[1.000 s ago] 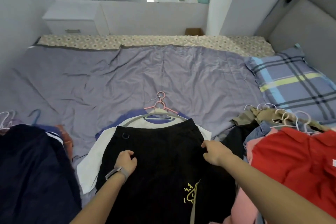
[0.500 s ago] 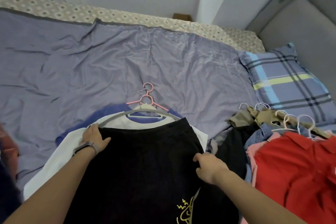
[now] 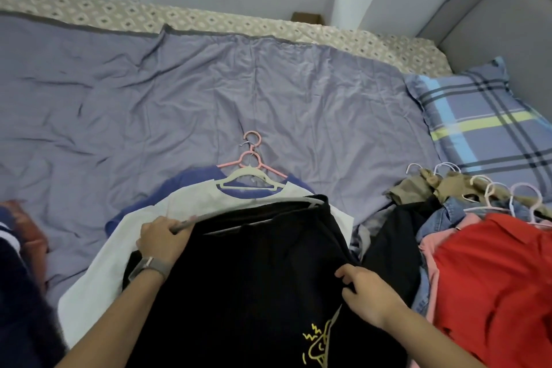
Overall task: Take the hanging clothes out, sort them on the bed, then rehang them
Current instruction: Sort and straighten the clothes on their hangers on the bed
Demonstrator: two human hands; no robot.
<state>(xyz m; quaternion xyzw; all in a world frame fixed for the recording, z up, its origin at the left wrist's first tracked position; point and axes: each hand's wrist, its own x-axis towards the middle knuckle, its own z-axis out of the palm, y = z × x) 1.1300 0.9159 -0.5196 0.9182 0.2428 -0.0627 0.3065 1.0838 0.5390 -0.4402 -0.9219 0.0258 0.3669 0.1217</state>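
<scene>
A black garment (image 3: 254, 272) with a yellow print lies on top of a white and blue shirt (image 3: 191, 203) on the bed (image 3: 268, 98). A thin grey hanger (image 3: 263, 209) runs along the black garment's top edge. My left hand (image 3: 162, 237) grips the left end of that hanger. My right hand (image 3: 363, 293) pinches the black fabric at its right edge. A cream hanger (image 3: 251, 179) and a pink hanger (image 3: 252, 155) stick out above the shirt's collar.
A pile of clothes on hangers lies at the right: a red shirt (image 3: 493, 278), denim, olive and pink pieces. Dark clothes (image 3: 18, 293) lie at the left edge. A plaid pillow (image 3: 484, 119) sits at the right, and a wall and cabinets stand behind the bed.
My left hand slid from the middle of the black garment up to its top left corner and took hold of the grey hanger's end. My right hand dropped lower along the right edge.
</scene>
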